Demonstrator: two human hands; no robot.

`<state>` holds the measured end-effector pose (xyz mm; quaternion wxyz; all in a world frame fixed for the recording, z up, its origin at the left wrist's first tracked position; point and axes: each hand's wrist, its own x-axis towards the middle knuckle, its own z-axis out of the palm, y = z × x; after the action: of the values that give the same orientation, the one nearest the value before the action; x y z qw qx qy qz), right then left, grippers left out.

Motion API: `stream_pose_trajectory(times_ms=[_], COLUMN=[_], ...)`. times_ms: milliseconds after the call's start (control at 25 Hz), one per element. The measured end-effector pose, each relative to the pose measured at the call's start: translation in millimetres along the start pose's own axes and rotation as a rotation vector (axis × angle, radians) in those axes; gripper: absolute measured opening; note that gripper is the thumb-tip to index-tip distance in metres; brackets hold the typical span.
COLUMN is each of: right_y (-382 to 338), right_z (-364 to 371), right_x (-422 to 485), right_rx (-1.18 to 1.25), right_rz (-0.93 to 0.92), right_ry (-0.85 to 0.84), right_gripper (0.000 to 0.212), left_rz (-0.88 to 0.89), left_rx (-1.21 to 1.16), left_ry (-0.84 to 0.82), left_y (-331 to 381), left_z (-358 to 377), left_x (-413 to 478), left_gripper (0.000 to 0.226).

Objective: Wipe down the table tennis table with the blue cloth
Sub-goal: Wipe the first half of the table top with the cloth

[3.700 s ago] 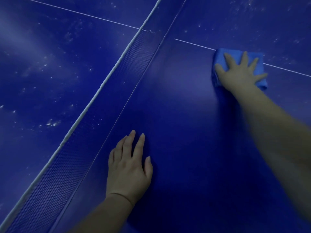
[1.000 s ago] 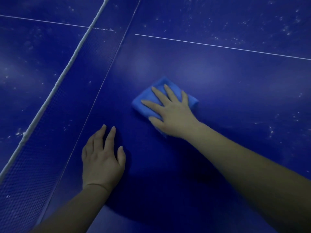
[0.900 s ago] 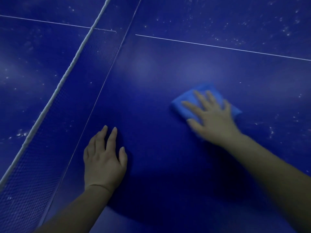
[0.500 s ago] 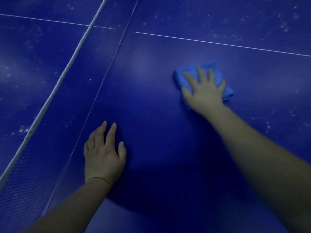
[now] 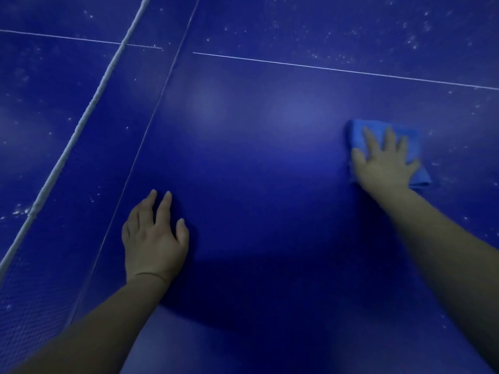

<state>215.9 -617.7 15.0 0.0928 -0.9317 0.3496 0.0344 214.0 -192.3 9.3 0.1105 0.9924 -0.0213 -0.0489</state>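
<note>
— Where is the cloth?

— The folded light blue cloth (image 5: 388, 147) lies flat on the dark blue table tennis table (image 5: 256, 163), at the right side, well apart from the net with its white top band (image 5: 81, 125). Its long axis runs from near the thin white line (image 5: 337, 69) down toward the person, a little tilted to the right.

— And the hands?

— The right hand (image 5: 384, 163) presses on the cloth, fingers spread, not gripping. The left hand (image 5: 154, 238) rests open, palm down, near the net, holding nothing. White specks cover the table beyond the line.
</note>
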Motion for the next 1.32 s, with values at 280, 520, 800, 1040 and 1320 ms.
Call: stream_pose_trajectory(times_ms=[280,520,800,1040,1320], right_y=[46.0,58.5,32.9,102.1,37.1], right_z=[23.5,3.3,36.4,4.7,43.2], right_x=[-141.1,-51.5,-195.8,-124.8,-255.2], right_rx=[-0.118,0.042,-0.111,0.009,-0.118], right_rz=[-0.308,0.216,-0.386,0.245,-0.465], right_ry=[-0.008,0.017,-0.007,0.028,0.004], right_gripper=[0.061,0.061,0.059,0.060,0.062], left_rz=[-0.001,0.007,0.020,0.030,0.039], left_rx=[-0.003,0.002,0.005,0.010,0.007], left_ry=[-0.027,0.004,0.006,0.010,0.008], left_y=[3.0,0.2,-0.6,-1.2,1.3], left_z=[-3.0,0.8,1.9,2.4,-1.2], left_x=[0.8,2.1,2.1,1.6,-0.5], left_gripper=[0.058,0.058,0.058,0.058,0.058])
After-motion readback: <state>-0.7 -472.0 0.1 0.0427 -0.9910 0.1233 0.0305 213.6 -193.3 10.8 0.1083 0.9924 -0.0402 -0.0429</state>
